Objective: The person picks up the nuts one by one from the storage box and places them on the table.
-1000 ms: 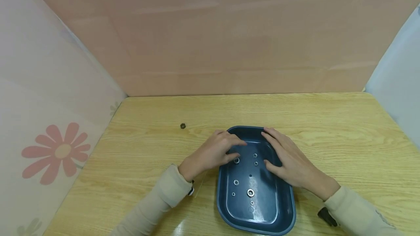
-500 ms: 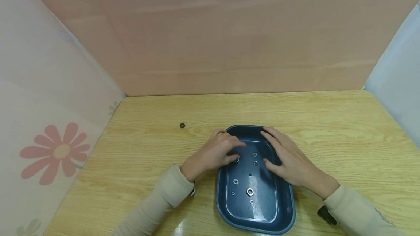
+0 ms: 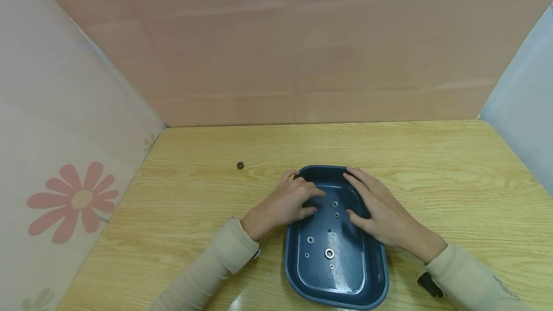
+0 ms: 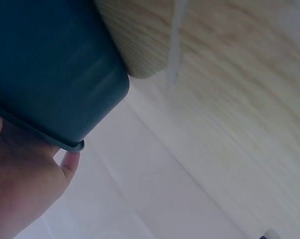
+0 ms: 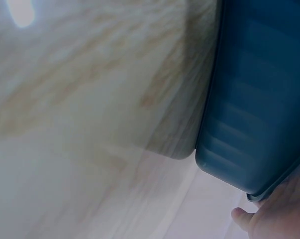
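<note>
A dark blue tray (image 3: pixel 298 272) lies on the table with several metal nuts spread over its floor. The largest, a big nut (image 3: pixel 330 253), is near the front; two small ones, including this nut (image 3: pixel 335 204), are towards the back. My left hand (image 3: pixel 290 201) reaches over the tray's left rim, thumb and index finger apart inside it. Whatever is under that thumb is hidden. On the right rim rests my right hand (image 3: pixel 382 211), fingers spread and thumb inside. Both wrist views show the tray's outer wall (image 4: pixel 65 89) with a hand at its rim.
A dark hex nut (image 3: pixel 240 165) lies on the wooden table (image 3: pixel 194 196), left of and beyond the tray. A brown backdrop (image 3: pixel 294 52) rises behind the table. White panels stand at both sides, the left panel (image 3: pixel 99 124) printed with flowers.
My left hand has shifted slightly right, further over the tray, and now covers a nut that showed beside its thumb. The right hand and tray have stayed in place.
</note>
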`<state>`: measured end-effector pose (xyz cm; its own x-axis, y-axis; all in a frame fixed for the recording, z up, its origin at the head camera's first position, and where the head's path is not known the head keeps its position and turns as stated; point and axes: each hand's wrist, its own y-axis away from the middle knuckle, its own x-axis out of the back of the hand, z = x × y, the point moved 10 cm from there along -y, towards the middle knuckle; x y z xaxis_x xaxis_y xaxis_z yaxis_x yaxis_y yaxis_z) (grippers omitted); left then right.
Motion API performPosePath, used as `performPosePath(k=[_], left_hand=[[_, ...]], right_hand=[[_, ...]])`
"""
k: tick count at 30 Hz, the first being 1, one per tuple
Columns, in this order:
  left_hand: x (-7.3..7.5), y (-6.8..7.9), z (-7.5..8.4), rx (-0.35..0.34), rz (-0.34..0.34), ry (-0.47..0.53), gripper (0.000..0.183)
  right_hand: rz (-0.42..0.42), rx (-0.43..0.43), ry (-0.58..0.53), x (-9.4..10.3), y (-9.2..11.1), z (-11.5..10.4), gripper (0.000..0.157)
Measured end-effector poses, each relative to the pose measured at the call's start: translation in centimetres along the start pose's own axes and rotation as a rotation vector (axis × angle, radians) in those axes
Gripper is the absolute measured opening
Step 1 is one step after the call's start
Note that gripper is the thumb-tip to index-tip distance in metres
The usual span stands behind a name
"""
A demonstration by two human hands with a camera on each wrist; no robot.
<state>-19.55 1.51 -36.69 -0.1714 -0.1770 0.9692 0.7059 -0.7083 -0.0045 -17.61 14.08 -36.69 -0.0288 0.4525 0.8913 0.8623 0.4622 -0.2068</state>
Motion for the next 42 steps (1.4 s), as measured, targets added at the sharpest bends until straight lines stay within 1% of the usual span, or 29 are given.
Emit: performPosePath(k=[4,8,12,15,19,23,28,36,42], left_hand=[[0.1,-0.1,0.3,-0.017,0.008,0.006,0.037],[0.1,-0.1,0.8,-0.068,0.009,0.009,0.038],[-0.3,-0.3,1.0,-0.095,-0.018,0.008,0.039],[-0.5,-0.5,1.0,-0.086,-0.049,0.009,0.041],[-0.9,-0.6,0.8,-0.051,-0.091,0.005,0.040],[-1.2,-0.8,0.6,-0.022,-0.117,-0.023,0.039],[-1.3,-0.9,0.6,-0.018,-0.125,-0.063,0.039],[-1.4,-1.1,0.7,-0.010,-0.132,-0.060,0.034],[-1.5,-1.3,0.6,-0.001,-0.131,-0.100,0.027]], right_hand=[[-0.008,-0.004,0.000,-0.1,0.0,0.1,0.078],[-0.019,-0.014,-0.005,-0.2,0.0,0.2,0.078],[-0.025,-0.024,-0.009,-0.3,0.0,0.3,0.078],[-0.025,-0.026,-0.010,-0.4,0.0,0.3,0.078],[-0.022,-0.025,-0.010,-0.4,0.0,0.3,0.078],[-0.018,-0.024,-0.010,-0.3,-0.1,0.3,0.079],[-0.013,-0.020,-0.008,-0.3,-0.1,0.3,0.079],[-0.006,-0.013,-0.016,-0.2,-0.1,0.3,0.079],[-0.002,-0.014,-0.015,-0.1,-0.1,0.2,0.078]])
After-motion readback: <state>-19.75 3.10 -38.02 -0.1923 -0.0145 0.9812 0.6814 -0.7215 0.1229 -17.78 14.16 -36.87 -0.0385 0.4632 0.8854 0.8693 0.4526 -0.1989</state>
